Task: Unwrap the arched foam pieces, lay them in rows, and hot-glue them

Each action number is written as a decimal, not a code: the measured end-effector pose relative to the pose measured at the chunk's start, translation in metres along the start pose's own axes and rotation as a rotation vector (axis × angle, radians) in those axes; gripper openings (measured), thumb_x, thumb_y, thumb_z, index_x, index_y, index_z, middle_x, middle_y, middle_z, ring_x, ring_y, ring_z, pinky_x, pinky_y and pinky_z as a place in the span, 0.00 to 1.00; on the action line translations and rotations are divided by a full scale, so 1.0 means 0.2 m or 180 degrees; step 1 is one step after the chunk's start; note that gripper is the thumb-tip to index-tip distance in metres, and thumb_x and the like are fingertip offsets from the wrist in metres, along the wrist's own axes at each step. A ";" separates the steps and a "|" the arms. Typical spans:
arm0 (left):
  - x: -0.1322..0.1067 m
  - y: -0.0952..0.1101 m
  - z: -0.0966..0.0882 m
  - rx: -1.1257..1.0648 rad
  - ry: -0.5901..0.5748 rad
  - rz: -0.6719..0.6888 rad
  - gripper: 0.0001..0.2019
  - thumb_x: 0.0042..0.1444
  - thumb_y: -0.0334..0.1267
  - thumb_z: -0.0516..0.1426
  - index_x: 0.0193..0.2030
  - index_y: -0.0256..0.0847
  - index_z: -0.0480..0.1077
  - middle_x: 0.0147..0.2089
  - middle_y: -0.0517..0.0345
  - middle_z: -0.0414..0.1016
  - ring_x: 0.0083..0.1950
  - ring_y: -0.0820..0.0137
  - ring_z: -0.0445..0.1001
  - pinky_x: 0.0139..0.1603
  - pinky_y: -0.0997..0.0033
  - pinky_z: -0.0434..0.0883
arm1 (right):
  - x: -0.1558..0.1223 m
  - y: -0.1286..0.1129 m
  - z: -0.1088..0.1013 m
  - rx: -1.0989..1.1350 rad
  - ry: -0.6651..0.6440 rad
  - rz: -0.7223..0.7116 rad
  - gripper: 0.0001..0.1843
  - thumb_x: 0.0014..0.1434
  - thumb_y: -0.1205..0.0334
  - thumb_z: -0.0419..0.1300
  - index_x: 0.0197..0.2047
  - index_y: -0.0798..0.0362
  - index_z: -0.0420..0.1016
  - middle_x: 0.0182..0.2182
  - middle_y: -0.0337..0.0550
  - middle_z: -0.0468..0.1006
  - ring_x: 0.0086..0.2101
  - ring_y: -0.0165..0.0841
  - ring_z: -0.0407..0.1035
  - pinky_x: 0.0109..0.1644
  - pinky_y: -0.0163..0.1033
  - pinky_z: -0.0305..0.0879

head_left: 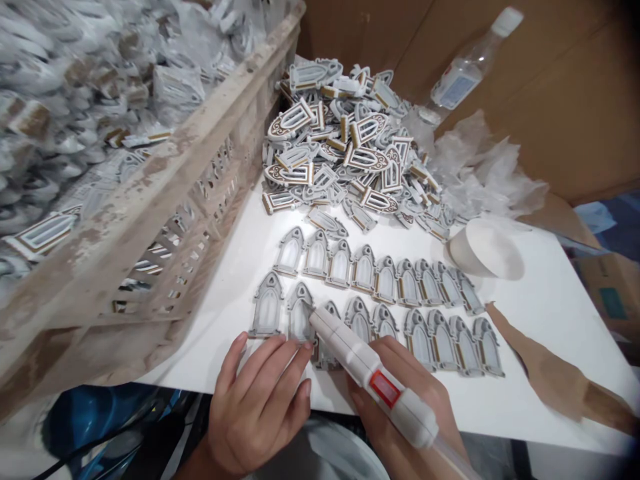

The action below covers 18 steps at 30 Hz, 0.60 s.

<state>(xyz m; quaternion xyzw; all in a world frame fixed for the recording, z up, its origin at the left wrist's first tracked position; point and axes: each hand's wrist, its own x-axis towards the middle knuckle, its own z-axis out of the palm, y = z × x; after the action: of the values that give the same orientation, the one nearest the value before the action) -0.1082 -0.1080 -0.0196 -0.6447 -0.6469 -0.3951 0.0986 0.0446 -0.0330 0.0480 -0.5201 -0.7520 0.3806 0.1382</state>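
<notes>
Resting palm down at the near edge of the white table [550, 313], the left hand [257, 400] lies open and flat, holding nothing, its fingertips [300, 353] touching the lower edge of a grey window-shaped piece [301, 312] in the front row. Just beside it, the right hand [400, 393] is closed around a white glue gun [367, 367] with a red label, held slanting so its nozzle end points up-left and sits over the front row, between the second and third pieces. That front row of grey arched pieces [445, 341] runs left to right across the table, and a second row [385, 277] lies just behind it, the pieces side by side and nearly touching. At the right, a brown paper scrap [550, 380] lies flat near the table edge, and a white cup [483, 248] lies tipped on its side beyond the rows. Farther back sits a loose heap of window pieces [345, 143], some with brown trim, with crumpled clear plastic [480, 173] beside it and a clear bottle [467, 70] leaning against cardboard. Along the left stands a dusty crate [165, 200] filled with bagged pieces.
</notes>
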 end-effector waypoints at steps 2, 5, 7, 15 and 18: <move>0.00 0.00 0.00 -0.0012 -0.0002 -0.0005 0.10 0.56 0.31 0.58 0.44 0.34 0.77 0.39 0.51 0.82 0.46 0.66 0.77 0.68 0.58 0.53 | 0.00 0.00 0.00 -0.0037 -0.0002 0.0013 0.10 0.58 0.62 0.56 0.28 0.48 0.58 0.27 0.39 0.65 0.26 0.34 0.62 0.28 0.38 0.61; 0.00 0.00 0.00 -0.0026 -0.0003 -0.0020 0.10 0.56 0.31 0.58 0.44 0.34 0.77 0.39 0.52 0.82 0.46 0.67 0.77 0.68 0.58 0.53 | 0.01 0.01 0.00 -0.0107 0.0014 -0.0012 0.09 0.56 0.63 0.57 0.28 0.48 0.58 0.27 0.39 0.65 0.26 0.34 0.62 0.29 0.39 0.61; 0.01 0.00 0.00 -0.0035 -0.0007 -0.0033 0.10 0.56 0.31 0.58 0.44 0.35 0.77 0.38 0.52 0.82 0.46 0.67 0.77 0.68 0.59 0.53 | 0.01 0.02 0.00 -0.0204 -0.0022 -0.0059 0.09 0.57 0.62 0.57 0.28 0.48 0.59 0.27 0.40 0.66 0.26 0.34 0.63 0.29 0.40 0.62; 0.00 0.00 0.00 -0.0019 0.0006 -0.0042 0.10 0.56 0.31 0.58 0.43 0.34 0.78 0.39 0.51 0.82 0.46 0.67 0.77 0.69 0.58 0.53 | 0.01 0.03 -0.01 -0.0342 -0.0168 -0.0102 0.09 0.58 0.63 0.55 0.29 0.48 0.59 0.28 0.41 0.67 0.27 0.34 0.65 0.31 0.40 0.63; 0.00 0.00 0.01 -0.0031 -0.0005 -0.0058 0.10 0.56 0.32 0.58 0.43 0.34 0.78 0.38 0.51 0.82 0.46 0.67 0.77 0.69 0.58 0.53 | 0.00 0.03 -0.01 -0.0328 -0.0139 -0.0137 0.09 0.57 0.63 0.56 0.28 0.48 0.59 0.28 0.40 0.67 0.26 0.34 0.64 0.30 0.40 0.63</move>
<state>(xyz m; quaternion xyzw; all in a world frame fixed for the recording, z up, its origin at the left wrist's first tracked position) -0.1080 -0.1072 -0.0204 -0.6396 -0.6508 -0.3987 0.0914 0.0506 -0.0301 0.0449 -0.5017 -0.7845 0.3496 0.1030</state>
